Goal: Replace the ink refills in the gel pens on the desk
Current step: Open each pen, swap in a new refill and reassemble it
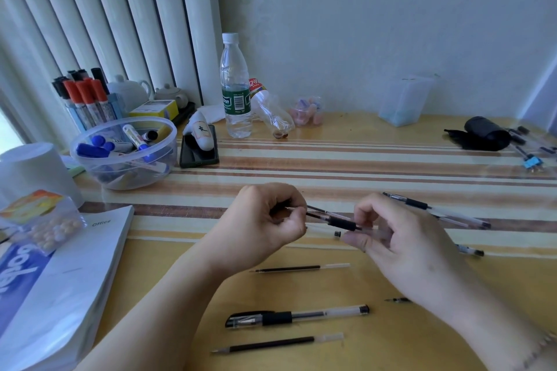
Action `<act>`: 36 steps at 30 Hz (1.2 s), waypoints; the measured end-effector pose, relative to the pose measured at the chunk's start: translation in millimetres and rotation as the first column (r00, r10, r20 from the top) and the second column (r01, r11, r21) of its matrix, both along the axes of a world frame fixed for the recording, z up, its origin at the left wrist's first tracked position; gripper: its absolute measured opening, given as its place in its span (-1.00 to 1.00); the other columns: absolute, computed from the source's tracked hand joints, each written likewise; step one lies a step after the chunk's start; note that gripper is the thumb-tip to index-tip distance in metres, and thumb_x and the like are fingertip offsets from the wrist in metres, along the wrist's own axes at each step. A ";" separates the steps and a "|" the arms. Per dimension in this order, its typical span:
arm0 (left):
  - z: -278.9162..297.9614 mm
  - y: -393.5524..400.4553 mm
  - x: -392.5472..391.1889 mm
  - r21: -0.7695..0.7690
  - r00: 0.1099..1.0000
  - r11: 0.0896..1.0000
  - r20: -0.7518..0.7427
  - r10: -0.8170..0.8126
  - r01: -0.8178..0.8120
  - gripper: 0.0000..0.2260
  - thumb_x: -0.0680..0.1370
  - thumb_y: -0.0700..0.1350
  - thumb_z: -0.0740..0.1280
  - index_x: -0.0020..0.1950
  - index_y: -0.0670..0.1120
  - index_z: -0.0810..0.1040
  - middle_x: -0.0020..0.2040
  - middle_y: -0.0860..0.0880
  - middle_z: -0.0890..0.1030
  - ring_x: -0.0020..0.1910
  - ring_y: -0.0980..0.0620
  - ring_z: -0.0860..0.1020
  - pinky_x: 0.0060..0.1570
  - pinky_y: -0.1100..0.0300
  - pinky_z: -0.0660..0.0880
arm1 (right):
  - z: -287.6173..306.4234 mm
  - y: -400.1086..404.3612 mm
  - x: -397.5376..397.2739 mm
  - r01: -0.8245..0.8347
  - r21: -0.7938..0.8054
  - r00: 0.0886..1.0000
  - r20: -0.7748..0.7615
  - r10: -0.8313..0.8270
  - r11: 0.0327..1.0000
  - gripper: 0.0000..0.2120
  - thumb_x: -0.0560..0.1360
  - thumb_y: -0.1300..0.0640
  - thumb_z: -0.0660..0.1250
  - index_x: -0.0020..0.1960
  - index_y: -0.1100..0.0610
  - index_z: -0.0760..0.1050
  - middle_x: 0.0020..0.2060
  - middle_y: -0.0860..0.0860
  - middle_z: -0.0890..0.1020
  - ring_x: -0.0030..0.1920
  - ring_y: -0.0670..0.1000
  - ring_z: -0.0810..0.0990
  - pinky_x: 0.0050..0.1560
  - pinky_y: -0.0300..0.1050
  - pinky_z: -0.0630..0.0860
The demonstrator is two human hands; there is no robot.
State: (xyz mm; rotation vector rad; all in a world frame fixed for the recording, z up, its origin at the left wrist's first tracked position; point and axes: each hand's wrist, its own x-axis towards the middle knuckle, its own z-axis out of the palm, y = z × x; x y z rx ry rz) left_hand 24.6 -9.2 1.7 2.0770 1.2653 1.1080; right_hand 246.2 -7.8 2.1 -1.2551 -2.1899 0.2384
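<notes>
Held above the yellow striped table [391, 159], the clear plastic gel pen barrel with a black rubber sleeve [342, 223] lies nearly level, its long axis running left to right between the two hands. The right hand [401, 238] has its grip closed round the barrel's right end, fingers curled about it. The left hand [265, 220] pinches the thin dark ink refill [315, 214] where it comes out of the barrel's left end, so the refill lies straight along the barrel's axis, on the left hand's side. Any slide of the refill in or out has to follow that same line; I judge the left hand is the one to move it, the right only steadying. Nearer the person than the barrel, a loose black refill with a clear tail [301, 268] lies on the table, parallel to it.
</notes>
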 end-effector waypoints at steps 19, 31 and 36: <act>14.0 8.4 -31.6 0.056 0.942 0.955 0.187 0.278 -0.292 -0.84 0.56 -0.21 0.32 -0.15 -0.07 0.67 -0.53 0.10 0.48 -0.57 0.17 0.30 -0.52 0.42 0.23 | 4.1 12.5 16.7 0.100 -0.180 0.982 -0.140 -0.127 0.979 -0.91 0.45 0.00 0.41 -0.24 -0.12 0.61 -0.62 -0.23 0.49 -0.60 -0.10 0.35 -0.57 -0.33 0.24; 11.8 11.1 -28.9 0.055 0.917 0.930 0.201 0.345 -0.362 -0.85 0.56 -0.19 0.33 -0.15 -0.09 0.67 -0.60 0.11 0.38 -0.60 0.17 0.29 -0.53 0.44 0.20 | -12.1 -9.0 -24.1 -0.103 -0.181 0.967 0.212 0.141 0.978 -0.77 0.44 -0.24 0.31 -0.01 -0.16 0.60 0.01 -0.34 0.53 -0.33 -0.26 0.46 -0.11 -0.21 0.46; 7.0 13.3 -28.3 0.001 0.946 0.955 0.140 0.293 -0.296 -0.87 0.56 -0.15 0.34 -0.13 -0.05 0.67 -0.55 0.12 0.40 -0.57 0.18 0.30 -0.50 0.43 0.24 | -5.6 -2.3 -12.1 -0.006 -0.183 0.967 0.250 0.052 0.983 -0.77 0.44 -0.19 0.35 0.06 -0.18 0.60 0.01 -0.37 0.54 -0.28 -0.32 0.45 -0.06 -0.20 0.46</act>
